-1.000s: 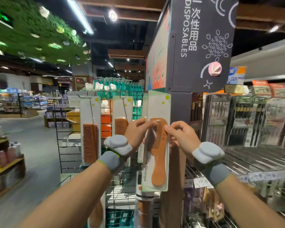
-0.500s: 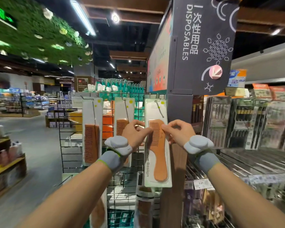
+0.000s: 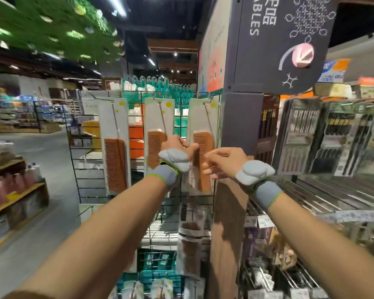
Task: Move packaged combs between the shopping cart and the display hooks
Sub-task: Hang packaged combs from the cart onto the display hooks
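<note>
Three flat white card packs, each bearing a rectangular fine-toothed orange-brown wooden comb, hang side by side from thin metal hooks [image 3: 208,117] on a black wire grid panel [image 3: 89,169]. The right-hand comb pack [image 3: 203,113] hangs just beside a smooth grey pillar [image 3: 240,121]. The left hand [image 3: 177,145] reaches to this pack's left edge, between it and the middle comb pack [image 3: 158,113]; blur hides whether its fingers pinch the card. The right hand [image 3: 225,162] hovers in front of the same pack, fingers loosely curled, holding nothing. The left comb pack [image 3: 115,117] hangs apart. Both wrists wear grey knit bands [image 3: 268,195] with pale padded lumps.
</note>
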A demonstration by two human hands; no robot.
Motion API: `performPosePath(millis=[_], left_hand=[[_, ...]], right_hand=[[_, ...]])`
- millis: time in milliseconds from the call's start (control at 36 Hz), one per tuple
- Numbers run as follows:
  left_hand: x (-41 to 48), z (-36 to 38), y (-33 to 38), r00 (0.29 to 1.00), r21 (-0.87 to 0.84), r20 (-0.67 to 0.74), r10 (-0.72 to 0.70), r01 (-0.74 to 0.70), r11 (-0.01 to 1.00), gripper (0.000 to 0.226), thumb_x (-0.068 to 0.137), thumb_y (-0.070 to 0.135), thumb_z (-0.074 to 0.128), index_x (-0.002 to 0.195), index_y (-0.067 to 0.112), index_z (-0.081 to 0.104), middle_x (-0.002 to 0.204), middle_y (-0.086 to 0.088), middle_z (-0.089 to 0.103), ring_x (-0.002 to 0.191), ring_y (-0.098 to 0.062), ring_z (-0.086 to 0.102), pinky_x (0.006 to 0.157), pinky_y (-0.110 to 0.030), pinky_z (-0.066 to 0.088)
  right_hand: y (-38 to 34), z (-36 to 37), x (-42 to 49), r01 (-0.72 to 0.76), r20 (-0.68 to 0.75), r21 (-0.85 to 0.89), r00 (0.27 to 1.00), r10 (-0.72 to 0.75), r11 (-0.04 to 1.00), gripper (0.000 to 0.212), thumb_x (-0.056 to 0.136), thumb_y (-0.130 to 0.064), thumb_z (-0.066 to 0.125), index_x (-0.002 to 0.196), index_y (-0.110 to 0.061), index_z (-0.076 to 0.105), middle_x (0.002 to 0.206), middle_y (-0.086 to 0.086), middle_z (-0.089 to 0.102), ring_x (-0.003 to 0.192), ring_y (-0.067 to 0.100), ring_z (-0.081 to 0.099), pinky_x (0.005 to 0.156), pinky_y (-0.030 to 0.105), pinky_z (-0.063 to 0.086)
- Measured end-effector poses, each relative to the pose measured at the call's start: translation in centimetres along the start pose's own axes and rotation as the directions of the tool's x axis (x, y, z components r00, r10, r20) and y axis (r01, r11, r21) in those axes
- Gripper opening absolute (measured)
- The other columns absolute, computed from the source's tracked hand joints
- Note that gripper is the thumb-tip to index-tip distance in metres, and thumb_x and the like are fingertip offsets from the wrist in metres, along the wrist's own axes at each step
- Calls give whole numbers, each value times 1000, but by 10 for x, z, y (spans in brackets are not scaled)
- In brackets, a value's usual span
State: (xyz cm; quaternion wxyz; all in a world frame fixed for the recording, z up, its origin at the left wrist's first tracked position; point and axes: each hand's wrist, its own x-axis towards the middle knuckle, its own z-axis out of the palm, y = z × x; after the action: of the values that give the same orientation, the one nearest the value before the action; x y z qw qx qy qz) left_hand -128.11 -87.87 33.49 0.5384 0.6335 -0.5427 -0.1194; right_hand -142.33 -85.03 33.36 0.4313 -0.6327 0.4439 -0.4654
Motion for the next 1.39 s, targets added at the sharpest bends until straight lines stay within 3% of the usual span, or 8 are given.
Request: performPosePath(millis=[167,250,389,667,917,1111,1278,1389], left_hand=[[-21,-23,-24,991,-42,133,-21,27,999,31,73,42,78,67,17,62,75,-8,70,70,-19,69,71,-36,60],[-41,-43,-47,981,-97,190,-40,60,993,23,88,20,69,69,12,59,59,0,62,43,1,56,44,-12,49],[-78,-94,-114,977,-114,135,-166,181,977,21,88,18,67,69,11,66,65,-7,71,55,-18,65,47,-22,53],[-181,-212,-267,862,-72,-123,-491,486,871,19,91,7,57,73,10,60,68,-9,67,48,-11,62,44,-17,47],[-283,-303,-408,613,-118,-280,-738,741,661,11,91,18,61,80,17,61,72,-2,69,64,-23,64,64,-33,54],[-348,-358,-514,433,-177,-306,-848,849,498,17,88,15,64,74,21,57,69,-4,67,61,-21,61,60,-29,46],[-387,-386,-592,228,-254,-200,-953,927,275,22,91,13,64,69,13,60,71,-16,66,60,-27,57,56,-28,48],[-407,-395,-636,115,-208,-130,-985,968,140,14,90,23,64,90,9,65,85,-13,70,70,-27,65,67,-37,59]], right_hand=[[34,29,-14,-124,101,64,988,117,990,10,91,-6,58,93,2,64,69,15,64,41,13,59,41,18,46],[54,56,-19,-185,177,73,969,170,980,11,92,-8,57,82,-4,62,69,13,65,41,13,59,40,19,47],[80,122,-30,-270,332,136,919,213,953,18,93,-10,56,76,-7,60,62,12,61,36,12,55,36,17,42],[130,295,-75,-320,590,7,766,254,947,3,93,-6,54,92,-6,56,49,3,59,31,7,48,35,13,33],[212,462,-144,-330,759,-229,529,380,916,10,93,-11,57,84,-7,59,57,5,61,35,5,51,38,15,39],[280,578,-176,-269,771,-448,367,521,853,18,89,-5,60,73,-15,59,62,7,60,38,7,54,35,16,39],[340,654,-177,-32,746,-624,277,606,781,8,89,-15,61,96,-16,62,93,8,59,84,24,57,85,38,51],[386,698,-180,63,698,-709,205,686,702,36,89,-12,61,122,1,56,101,11,55,93,21,52,95,41,46]])
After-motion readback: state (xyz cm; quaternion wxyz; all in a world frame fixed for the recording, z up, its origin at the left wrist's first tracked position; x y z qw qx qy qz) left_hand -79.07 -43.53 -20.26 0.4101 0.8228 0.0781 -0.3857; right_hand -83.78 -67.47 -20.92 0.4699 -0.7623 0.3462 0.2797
